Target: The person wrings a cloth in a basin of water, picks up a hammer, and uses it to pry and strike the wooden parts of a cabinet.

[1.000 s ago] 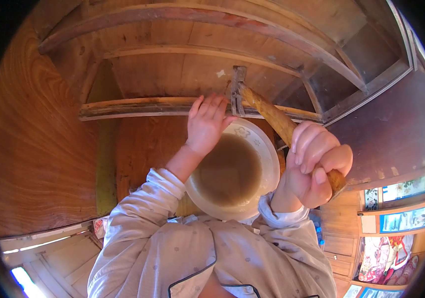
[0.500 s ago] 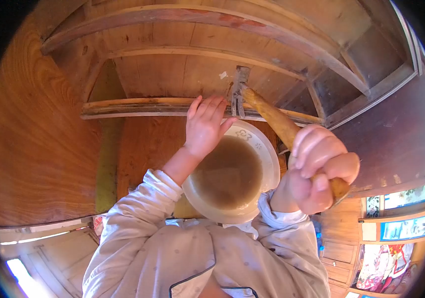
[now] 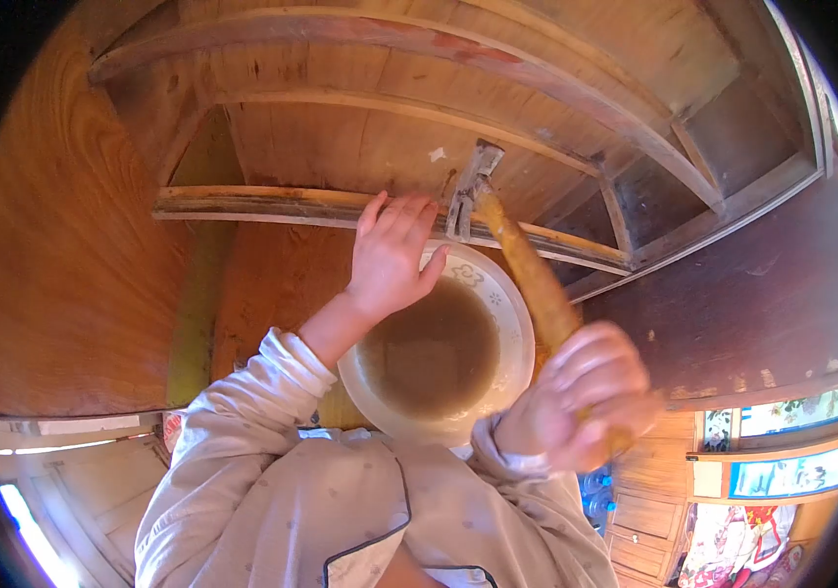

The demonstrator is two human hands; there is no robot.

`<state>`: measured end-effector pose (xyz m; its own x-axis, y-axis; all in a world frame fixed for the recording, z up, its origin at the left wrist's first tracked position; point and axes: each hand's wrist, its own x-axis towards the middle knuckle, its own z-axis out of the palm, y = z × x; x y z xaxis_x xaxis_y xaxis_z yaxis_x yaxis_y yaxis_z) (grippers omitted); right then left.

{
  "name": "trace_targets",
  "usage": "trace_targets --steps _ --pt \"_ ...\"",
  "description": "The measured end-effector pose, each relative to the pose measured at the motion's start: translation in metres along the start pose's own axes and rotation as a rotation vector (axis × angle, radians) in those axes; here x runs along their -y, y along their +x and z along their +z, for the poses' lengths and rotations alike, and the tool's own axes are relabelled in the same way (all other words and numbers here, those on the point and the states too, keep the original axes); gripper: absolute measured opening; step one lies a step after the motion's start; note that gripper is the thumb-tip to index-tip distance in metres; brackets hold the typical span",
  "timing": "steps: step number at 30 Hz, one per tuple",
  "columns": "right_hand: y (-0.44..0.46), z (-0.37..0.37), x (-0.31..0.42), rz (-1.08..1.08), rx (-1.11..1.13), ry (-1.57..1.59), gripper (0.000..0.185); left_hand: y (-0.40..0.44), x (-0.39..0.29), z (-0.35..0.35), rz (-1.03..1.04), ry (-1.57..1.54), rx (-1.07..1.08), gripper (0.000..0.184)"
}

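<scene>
My right hand [image 3: 591, 397], blurred by motion, is closed round the end of the wooden handle of a claw hammer [image 3: 529, 269]. The hammer's metal head [image 3: 473, 186] is at the front wooden rail [image 3: 272, 203] of a shelf frame, its split claw pointing down over the rail's edge. Whether the claw grips anything there cannot be made out. My left hand [image 3: 394, 250] rests on the same rail, just left of the hammer head, fingers stretched out. Below both hands sits a white patterned basin [image 3: 520, 343] with cloudy brownish liquid [image 3: 429, 353] in it.
Curved wooden rails [image 3: 419, 41] and partitions rise at the back. A wood-grain panel [image 3: 66, 284] stands to the left, a dark reddish panel [image 3: 733, 294] to the right. Blue-capped bottles [image 3: 595, 495] are at lower right, near a patterned red-and-white cloth [image 3: 738, 544].
My right hand has come down toward my body and left, so the hammer handle slants more steeply. The hammer head has tilted at the rail. My left hand stays on the rail; the view shifted slightly.
</scene>
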<state>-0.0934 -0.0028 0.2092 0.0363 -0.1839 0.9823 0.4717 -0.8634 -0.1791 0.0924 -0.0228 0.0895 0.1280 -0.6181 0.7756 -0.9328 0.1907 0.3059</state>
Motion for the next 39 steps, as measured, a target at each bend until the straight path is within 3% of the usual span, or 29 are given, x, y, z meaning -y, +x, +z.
trace_targets --steps 2,10,12,20,26,30,34,39 --pt "0.022 -0.011 -0.015 0.019 -0.093 0.123 0.016 0.004 -0.004 -0.003 -0.021 0.004 0.009 0.042" --pt "0.057 -0.027 -0.039 0.119 0.034 0.329 0.019 0.024 -0.007 -0.012 -0.073 -0.113 0.253 0.041" --pt "0.067 -0.017 -0.042 0.155 0.12 0.37 0.021 0.024 -0.001 -0.009 -0.077 -0.142 0.259 0.039" --pt "0.069 0.007 -0.034 0.21 0.064 0.315 0.024 0.022 0.001 -0.005 -0.108 -0.204 0.229 0.035" --pt "0.03 0.009 -0.009 0.091 -0.078 0.109 0.023 0.025 0.005 -0.008 -0.131 -0.298 0.197 0.045" --pt "0.0 -0.005 0.009 0.086 0.099 -0.003 0.017 0.022 0.008 -0.01 -0.05 -0.242 0.245 0.046" --pt "-0.008 -0.017 0.048 0.259 0.403 -0.418 0.015 0.02 0.007 -0.007 0.0 -0.2 0.225 0.043" --pt "-0.066 -0.029 0.074 0.366 0.34 -0.583 0.022 0.023 0.004 -0.006 -0.022 -0.157 0.226 0.039"
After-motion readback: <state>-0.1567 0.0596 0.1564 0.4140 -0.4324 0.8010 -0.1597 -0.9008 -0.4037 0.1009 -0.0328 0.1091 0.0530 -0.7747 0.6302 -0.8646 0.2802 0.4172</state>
